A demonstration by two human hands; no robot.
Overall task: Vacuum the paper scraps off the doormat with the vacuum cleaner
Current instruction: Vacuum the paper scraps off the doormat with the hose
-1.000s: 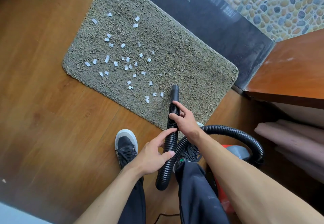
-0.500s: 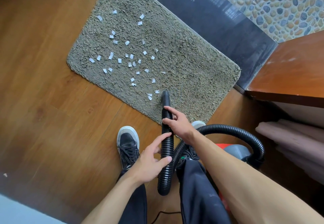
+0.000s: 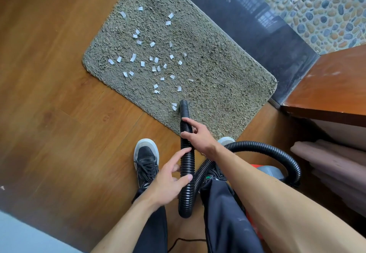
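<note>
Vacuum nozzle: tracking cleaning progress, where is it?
In the head view, the nozzle sits on the doormat near its closest edge, just right of two paper scraps, ahead of the right hand gripping the hose.

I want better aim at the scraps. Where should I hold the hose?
Probably the ribbed hose just behind its smooth nozzle, from the right, where the right hand grips it: the hose bends, so a grip near the tip steers best.
</note>
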